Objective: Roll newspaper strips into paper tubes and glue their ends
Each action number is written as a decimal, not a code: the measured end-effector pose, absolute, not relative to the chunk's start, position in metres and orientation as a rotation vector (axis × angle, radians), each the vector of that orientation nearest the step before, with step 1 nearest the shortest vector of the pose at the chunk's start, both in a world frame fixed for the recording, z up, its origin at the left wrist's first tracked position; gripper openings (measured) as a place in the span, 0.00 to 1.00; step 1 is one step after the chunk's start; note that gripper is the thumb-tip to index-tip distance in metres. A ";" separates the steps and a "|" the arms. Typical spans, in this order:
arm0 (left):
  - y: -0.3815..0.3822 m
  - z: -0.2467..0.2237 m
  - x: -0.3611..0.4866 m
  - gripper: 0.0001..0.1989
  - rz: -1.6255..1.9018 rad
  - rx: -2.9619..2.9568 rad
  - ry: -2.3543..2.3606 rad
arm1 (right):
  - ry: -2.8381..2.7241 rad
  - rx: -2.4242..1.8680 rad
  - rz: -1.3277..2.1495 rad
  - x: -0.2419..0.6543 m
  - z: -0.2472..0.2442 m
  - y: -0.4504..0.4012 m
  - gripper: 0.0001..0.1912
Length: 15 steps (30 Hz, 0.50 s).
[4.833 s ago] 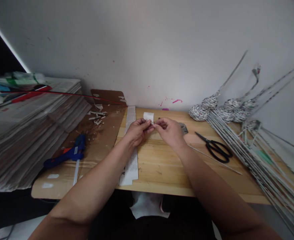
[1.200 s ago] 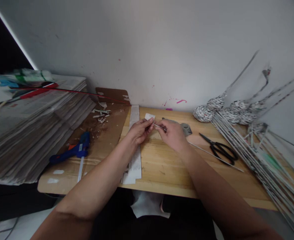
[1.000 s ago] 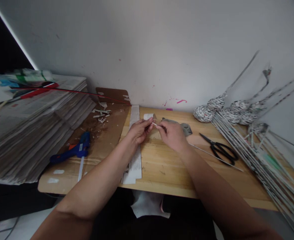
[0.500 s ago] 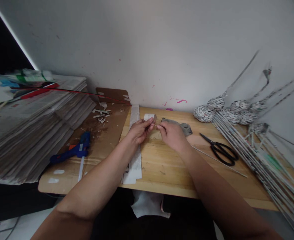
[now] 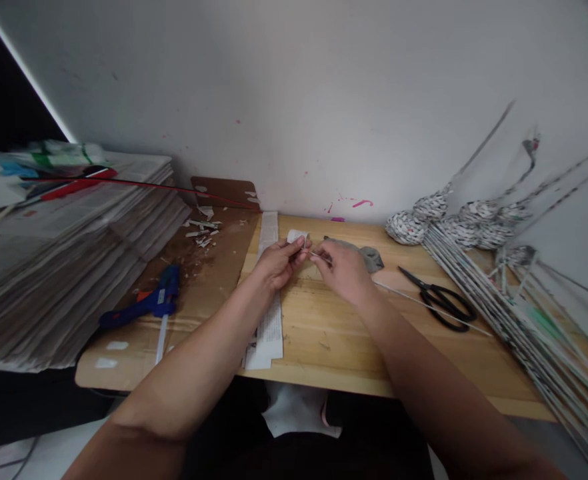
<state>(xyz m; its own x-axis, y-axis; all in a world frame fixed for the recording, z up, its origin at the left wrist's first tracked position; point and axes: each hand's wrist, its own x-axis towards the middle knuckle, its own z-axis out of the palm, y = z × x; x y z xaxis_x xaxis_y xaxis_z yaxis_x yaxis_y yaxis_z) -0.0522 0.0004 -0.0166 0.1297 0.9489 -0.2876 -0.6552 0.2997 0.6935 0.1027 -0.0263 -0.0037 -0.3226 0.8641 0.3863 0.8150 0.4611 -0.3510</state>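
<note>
My left hand [image 5: 280, 262] is closed, pinching a small curled strip of printed paper [image 5: 297, 235] around the tip of a thin rod [image 5: 434, 309]. My right hand [image 5: 343, 267] is closed on the same rod a little to the right. The rod runs under my right wrist and out over the handles of black scissors [image 5: 447, 303]. Behind my right hand lies a crumpled grey cloth [image 5: 373, 259]. Long flat newspaper strips [image 5: 271, 333] are stacked beneath my left wrist. Fingers hide part of where paper and rod meet.
A blue glue gun [image 5: 159, 300] lies on cardboard [image 5: 124, 350] with paper scraps [image 5: 204, 232]. Far left is a tall newspaper pile [image 5: 99, 233]. At right are long rolled-paper sticks [image 5: 479, 293] and several woven paper balls [image 5: 407, 227]. A wall rises behind the table.
The rod's right end has swung up, from below the scissors to across their handles. My right hand has shifted slightly left; both hands keep their hold.
</note>
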 end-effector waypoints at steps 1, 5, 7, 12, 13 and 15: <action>0.000 -0.016 -0.052 0.04 1.222 0.458 0.787 | -2.198 -1.413 0.112 0.103 -0.004 -0.026 0.10; 0.001 -0.017 -0.053 0.04 1.247 0.458 0.791 | -2.248 -1.508 0.086 0.102 -0.004 -0.026 0.14; 0.001 -0.018 -0.053 0.04 1.262 0.452 0.785 | -2.229 -1.473 0.100 0.102 -0.004 -0.027 0.12; 0.001 -0.018 -0.054 0.03 1.246 0.460 0.781 | -2.233 -1.498 0.111 0.101 -0.002 -0.027 0.11; 0.000 -0.018 -0.054 0.03 1.244 0.457 0.786 | -2.247 -1.530 0.117 0.101 -0.002 -0.027 0.13; 0.000 -0.017 -0.054 0.03 1.251 0.444 0.793 | -2.247 -1.545 0.131 0.101 -0.003 -0.027 0.14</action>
<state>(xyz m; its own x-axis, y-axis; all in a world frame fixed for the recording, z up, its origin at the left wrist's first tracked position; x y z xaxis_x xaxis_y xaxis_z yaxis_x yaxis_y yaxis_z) -0.0537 -0.0003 -0.0171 0.1048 0.9524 -0.2862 -0.6654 0.2811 0.6915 0.1007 -0.0271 -0.0026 -0.3030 0.9118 0.2771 0.8734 0.3821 -0.3021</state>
